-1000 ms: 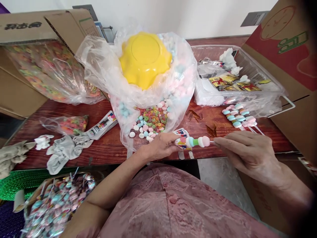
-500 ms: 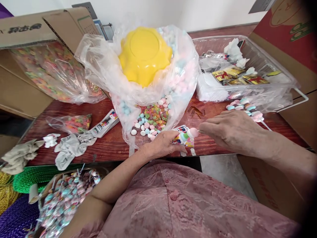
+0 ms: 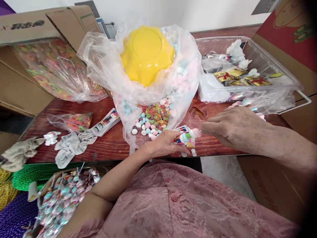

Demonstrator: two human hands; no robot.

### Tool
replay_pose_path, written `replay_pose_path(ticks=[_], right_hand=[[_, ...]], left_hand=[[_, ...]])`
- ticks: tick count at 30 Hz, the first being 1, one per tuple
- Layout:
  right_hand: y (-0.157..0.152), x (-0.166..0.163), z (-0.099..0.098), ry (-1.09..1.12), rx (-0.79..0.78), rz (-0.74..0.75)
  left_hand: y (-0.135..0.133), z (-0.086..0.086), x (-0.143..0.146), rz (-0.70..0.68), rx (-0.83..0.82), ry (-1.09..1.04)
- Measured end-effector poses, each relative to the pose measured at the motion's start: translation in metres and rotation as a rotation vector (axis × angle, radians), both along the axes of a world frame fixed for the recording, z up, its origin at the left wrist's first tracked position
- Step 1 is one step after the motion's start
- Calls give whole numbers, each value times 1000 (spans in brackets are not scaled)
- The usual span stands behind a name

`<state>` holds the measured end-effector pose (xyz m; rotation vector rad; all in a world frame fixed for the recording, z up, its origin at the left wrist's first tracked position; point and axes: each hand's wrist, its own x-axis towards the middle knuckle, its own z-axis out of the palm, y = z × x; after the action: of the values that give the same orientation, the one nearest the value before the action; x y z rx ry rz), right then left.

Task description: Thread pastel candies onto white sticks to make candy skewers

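My left hand (image 3: 163, 144) rests at the table's front edge, its thumb and fingers closed around a candy skewer (image 3: 186, 136), a row of pink, green and blue candies partly inside a printed wrapper. At the pink end of that row, my right hand (image 3: 232, 129) pinches with its fingertips; any stick between them is hidden. Loose round candies and small rings (image 3: 156, 115) spill from the mouth of a clear plastic bag (image 3: 185, 76) just beyond my left hand. Behind my right hand lie more candy skewers (image 3: 260, 115), partly covered by it.
An upturned yellow bowl (image 3: 148, 49) sits on the bag. To the right stands a clear plastic tray (image 3: 274, 59) with packets. Flat wrappers (image 3: 106, 122), cloth pieces (image 3: 69, 145) and a small candy bag (image 3: 79, 122) lie left. Below is a box of wrapped skewers (image 3: 66, 195).
My right hand has shifted slightly right and now covers more of the skewers behind it. The left hand keeps its hold; the whole view has moved a little.
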<state>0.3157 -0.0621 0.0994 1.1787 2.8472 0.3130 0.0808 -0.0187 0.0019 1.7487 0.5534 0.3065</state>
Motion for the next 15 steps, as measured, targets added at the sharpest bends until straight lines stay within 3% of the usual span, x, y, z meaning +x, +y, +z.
replay_pose_path(ticks=[6, 15], right_hand=[[5, -22, 3, -52, -68, 69], [14, -28, 12, -81, -66, 57]], left_hand=[[-1, 3, 6, -21, -231, -51], [-7, 0, 7, 143, -113, -46]])
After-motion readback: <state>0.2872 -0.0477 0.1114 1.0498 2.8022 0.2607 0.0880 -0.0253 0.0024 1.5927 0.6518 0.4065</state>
